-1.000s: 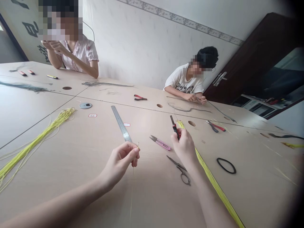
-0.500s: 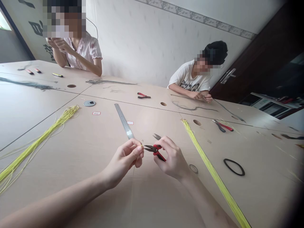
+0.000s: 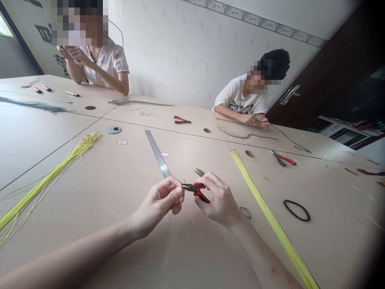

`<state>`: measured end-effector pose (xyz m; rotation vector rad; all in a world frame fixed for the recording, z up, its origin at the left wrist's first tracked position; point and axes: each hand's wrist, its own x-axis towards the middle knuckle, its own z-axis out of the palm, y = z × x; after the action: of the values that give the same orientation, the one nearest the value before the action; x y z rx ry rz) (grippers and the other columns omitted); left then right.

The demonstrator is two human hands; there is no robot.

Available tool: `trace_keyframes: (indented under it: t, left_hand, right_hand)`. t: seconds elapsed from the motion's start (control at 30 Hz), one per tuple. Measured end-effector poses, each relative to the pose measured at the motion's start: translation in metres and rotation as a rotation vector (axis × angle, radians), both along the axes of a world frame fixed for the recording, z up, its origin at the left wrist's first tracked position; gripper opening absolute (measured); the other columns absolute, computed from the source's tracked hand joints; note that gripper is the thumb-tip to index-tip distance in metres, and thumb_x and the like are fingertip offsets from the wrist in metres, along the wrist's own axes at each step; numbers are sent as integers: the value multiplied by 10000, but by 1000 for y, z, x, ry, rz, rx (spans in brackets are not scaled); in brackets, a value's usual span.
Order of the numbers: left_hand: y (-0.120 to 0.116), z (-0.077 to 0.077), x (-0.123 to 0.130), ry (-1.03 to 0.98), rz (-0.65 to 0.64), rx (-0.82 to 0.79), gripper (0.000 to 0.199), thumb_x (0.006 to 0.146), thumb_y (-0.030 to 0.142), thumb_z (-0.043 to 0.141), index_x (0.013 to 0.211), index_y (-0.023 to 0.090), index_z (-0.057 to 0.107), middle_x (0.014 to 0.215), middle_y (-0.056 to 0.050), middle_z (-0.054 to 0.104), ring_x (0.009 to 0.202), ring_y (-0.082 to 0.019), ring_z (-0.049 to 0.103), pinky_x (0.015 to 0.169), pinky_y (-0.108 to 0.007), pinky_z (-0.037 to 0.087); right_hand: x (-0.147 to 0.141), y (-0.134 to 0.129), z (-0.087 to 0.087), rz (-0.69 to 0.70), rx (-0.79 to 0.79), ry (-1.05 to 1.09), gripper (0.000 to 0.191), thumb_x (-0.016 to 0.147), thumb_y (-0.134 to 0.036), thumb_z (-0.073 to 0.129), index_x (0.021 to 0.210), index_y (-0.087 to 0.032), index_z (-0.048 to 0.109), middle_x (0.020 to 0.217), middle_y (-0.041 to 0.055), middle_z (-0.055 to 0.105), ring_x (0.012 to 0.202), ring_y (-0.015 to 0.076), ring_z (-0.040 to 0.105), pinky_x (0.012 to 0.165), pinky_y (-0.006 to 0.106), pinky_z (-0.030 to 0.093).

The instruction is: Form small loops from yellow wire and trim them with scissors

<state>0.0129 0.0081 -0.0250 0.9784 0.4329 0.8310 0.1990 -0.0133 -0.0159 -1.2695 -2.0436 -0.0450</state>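
Setting: indoor handcraft workroom
Surfaces: joined laminate worktables (image 3: 180,138) with round cable holes (image 3: 207,130)
Materials: yellow cord bundle (image 3: 272,218)
Tools: red-handled pliers (image 3: 282,159), steel ruler (image 3: 157,153)
Occupants: 2 seated co-workers (image 3: 240,98)

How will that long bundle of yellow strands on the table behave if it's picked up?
The yellow strands look thin and floppy, so they'd probably droop. They're likely light for their length, and the loose top end may splay apart.

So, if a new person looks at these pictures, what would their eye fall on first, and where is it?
Two long bundles of bright yellow cord stand out first, lying on the pale table to the left and right. Between them, at the lower middle, the right hand brings red-handled pliers to a thin strand pinched by the left hand. Further back, two seated people work at the far side.
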Motion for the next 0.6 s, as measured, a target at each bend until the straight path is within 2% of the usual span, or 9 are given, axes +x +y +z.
trace_keyframes:
  t: [0.3, 0.6]
  left_hand:
    - [-1, 2, 1, -5, -16, -49, 217, 890, 330, 583, 753, 180, 506, 666, 63, 479, 517, -42, 404, 574, -217, 325]
    - [-2, 2, 1, 25, -20, -50, 228, 884, 347, 580, 752, 182, 496, 668, 59, 459, 518, -47, 389, 577, -217, 326]
  right_hand:
    - [4, 4, -4, -15, 119, -37, 77, 740, -146, 533, 777, -173, 596, 681, 20, 540, 616, 154, 522, 547, 270, 449]
    - [4, 4, -6, -24, 162, -63, 37, 767, -152, 557, 772, -167, 592, 684, 12, 534, 636, 143, 513, 567, 261, 445]
